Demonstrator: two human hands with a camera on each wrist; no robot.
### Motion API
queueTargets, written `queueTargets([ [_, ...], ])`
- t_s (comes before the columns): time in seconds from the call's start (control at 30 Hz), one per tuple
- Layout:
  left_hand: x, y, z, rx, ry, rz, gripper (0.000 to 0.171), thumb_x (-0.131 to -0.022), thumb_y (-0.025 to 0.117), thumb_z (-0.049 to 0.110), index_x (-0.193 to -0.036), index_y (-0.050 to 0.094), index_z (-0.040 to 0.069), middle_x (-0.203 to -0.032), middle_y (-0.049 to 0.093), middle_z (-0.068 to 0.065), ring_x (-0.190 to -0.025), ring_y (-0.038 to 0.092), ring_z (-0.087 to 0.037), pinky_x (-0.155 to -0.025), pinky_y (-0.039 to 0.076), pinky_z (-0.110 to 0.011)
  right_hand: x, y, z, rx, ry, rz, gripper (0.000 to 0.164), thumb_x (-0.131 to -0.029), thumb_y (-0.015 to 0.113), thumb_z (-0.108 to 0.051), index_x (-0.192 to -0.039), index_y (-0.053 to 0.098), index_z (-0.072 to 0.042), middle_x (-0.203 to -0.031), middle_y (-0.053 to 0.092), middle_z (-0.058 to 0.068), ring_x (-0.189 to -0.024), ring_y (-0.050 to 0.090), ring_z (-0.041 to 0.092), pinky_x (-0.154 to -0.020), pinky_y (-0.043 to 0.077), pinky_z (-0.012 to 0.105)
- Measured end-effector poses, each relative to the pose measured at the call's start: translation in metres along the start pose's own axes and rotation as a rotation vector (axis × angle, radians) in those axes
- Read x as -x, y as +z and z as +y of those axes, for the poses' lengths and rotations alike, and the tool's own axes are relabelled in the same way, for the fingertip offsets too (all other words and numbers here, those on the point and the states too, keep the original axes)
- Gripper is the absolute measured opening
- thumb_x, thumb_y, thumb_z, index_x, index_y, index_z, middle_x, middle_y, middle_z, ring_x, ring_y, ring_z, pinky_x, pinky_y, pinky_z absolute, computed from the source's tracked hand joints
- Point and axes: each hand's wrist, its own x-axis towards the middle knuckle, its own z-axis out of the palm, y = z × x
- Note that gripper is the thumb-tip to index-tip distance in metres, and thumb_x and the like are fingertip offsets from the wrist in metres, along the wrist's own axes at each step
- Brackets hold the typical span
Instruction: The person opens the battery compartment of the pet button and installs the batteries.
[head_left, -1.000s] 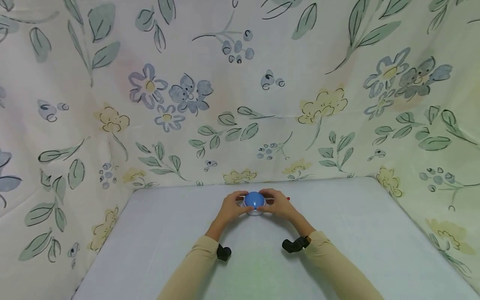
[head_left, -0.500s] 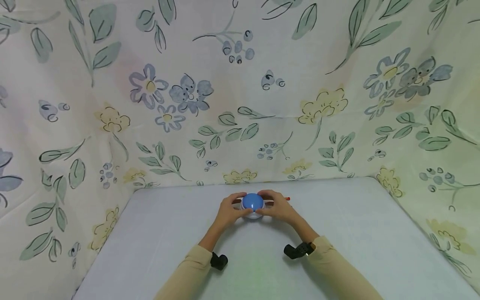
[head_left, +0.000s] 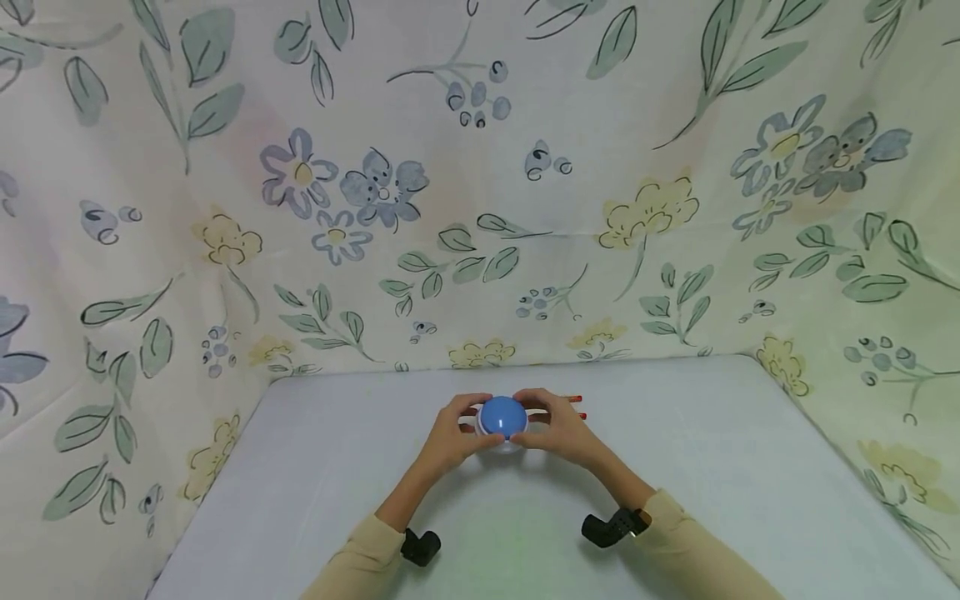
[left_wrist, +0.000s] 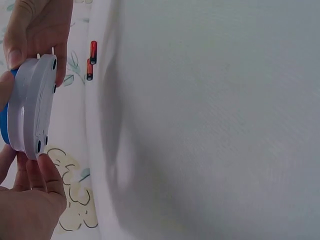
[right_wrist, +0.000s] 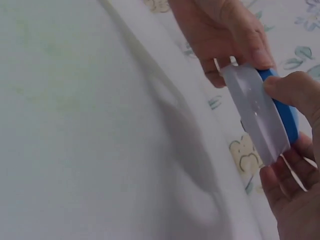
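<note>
Both hands hold a round white device with a blue domed top [head_left: 503,417] between them, above the white table. My left hand [head_left: 450,435] grips its left side and my right hand [head_left: 562,429] its right side, thumbs at the near rim and fingers round the far side. In the left wrist view, the white casing [left_wrist: 31,107] shows its underside with small dark feet. The right wrist view shows the casing edge-on [right_wrist: 257,112], with the blue dome [right_wrist: 284,107] facing away from the table. Fingers hide parts of its rim.
Two red batteries with dark ends [left_wrist: 93,52] lie on the table just beyond the right hand. The white tabletop [head_left: 337,467] meets a floral cloth [head_left: 465,275] at the back and sides. Black wrist cameras [head_left: 422,547] sit on both wrists.
Both hands have drawn the device towards the person and slightly left, and its blue top looks larger. More of the red batteries now shows beside the right hand.
</note>
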Motion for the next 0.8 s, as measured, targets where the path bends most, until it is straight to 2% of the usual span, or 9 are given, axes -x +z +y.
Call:
queueTargets([
  [0.33, 0.012, 0.001, 0.009, -0.033, 0.020, -0.064, 0.066, -0.087, 0.085, 0.019, -0.143, 0.053, 0.008, -0.141, 0.054, -0.011, -0.127, 0.050, -0.032, -0.096, 0.050, -0.047, 0.015, 0.008, -0.005, -0.001, -0.038, 0.052, 0.061, -0.082, 0.087, -0.008, -0.134, 0.056, -0.003, -0.132, 0.058, 0.011, -0.121, 0.057, 0.029, -0.097, 0.050, 0.043],
  [0.5, 0.017, 0.003, 0.012, -0.040, 0.039, -0.085, 0.070, -0.086, 0.085, 0.022, -0.145, 0.051, 0.007, -0.141, 0.054, -0.009, -0.126, 0.050, -0.030, -0.095, 0.050, -0.046, 0.022, 0.009, -0.011, -0.001, -0.036, 0.056, 0.062, -0.081, 0.084, 0.001, -0.135, 0.053, 0.003, -0.133, 0.056, 0.017, -0.121, 0.055, 0.035, -0.098, 0.048, 0.049],
  [0.6, 0.020, 0.005, 0.015, -0.048, 0.049, -0.089, 0.071, -0.086, 0.086, 0.023, -0.146, 0.051, 0.009, -0.142, 0.054, -0.006, -0.125, 0.050, -0.027, -0.094, 0.050, -0.044, 0.027, 0.009, -0.023, -0.002, -0.043, 0.054, 0.062, -0.081, 0.083, 0.004, -0.135, 0.052, 0.008, -0.133, 0.056, 0.022, -0.122, 0.054, 0.040, -0.098, 0.047, 0.054],
  [0.8, 0.025, 0.008, 0.018, -0.061, 0.057, -0.072, 0.068, -0.084, 0.087, 0.024, -0.143, 0.055, 0.011, -0.138, 0.056, -0.004, -0.121, 0.052, -0.024, -0.092, 0.050, -0.042, 0.039, 0.007, -0.053, -0.021, -0.080, 0.038, 0.059, -0.083, 0.081, 0.004, -0.134, 0.051, 0.012, -0.131, 0.056, 0.025, -0.120, 0.055, 0.041, -0.096, 0.048, 0.054],
])
